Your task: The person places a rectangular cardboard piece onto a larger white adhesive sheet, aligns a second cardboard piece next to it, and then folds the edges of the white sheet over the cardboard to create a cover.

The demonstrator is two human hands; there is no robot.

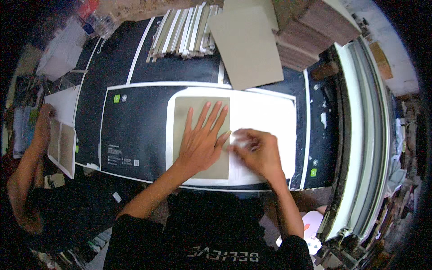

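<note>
A board (198, 135) lies on a sheet (265, 117) on the table (135, 130). The left hand (202, 139) rests flat on it, the right hand (256, 150) just beside. Stacked boards (184, 31) lie behind.

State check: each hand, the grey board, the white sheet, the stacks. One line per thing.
left hand: open, flat, fingers spread, pressing on grey board
right hand: blurred, on white sheet beside the board; grip unclear
grey board: lying flat on white sheet
white sheet: flat on the black printed sheet
loose board: lying flat, overhanging
stack of boards: fanned, leaning
</note>
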